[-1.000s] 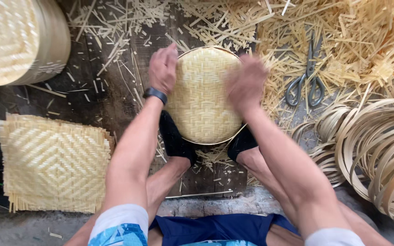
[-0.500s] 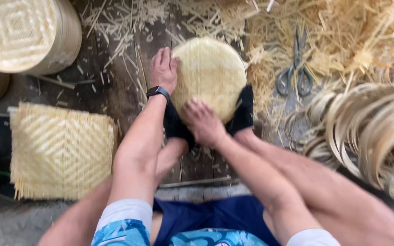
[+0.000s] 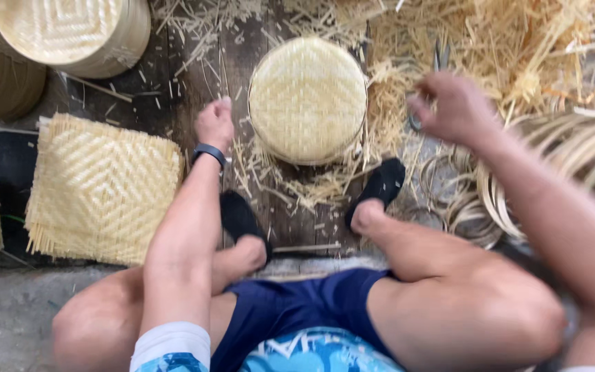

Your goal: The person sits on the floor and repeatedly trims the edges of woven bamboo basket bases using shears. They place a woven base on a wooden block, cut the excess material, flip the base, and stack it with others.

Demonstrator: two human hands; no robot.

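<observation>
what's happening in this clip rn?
A person sits on the floor among bamboo strips, working on a round woven basket that lies bottom up on the dark boards between their feet. Neither hand holds it. The left hand hovers just beside its left edge; the right hand is out to the right, over the scissors in the straw. A square woven mat lies to the left.

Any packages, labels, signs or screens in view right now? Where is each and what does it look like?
Packages, labels, signs: none in view.
Dark wristband device: on the wrist of the left hand, a narrow black band; whether it has a lit screen cannot be told.
Everything else is unmarked woven work: a round pale basket between the feet and a square woven mat to the left.
</observation>
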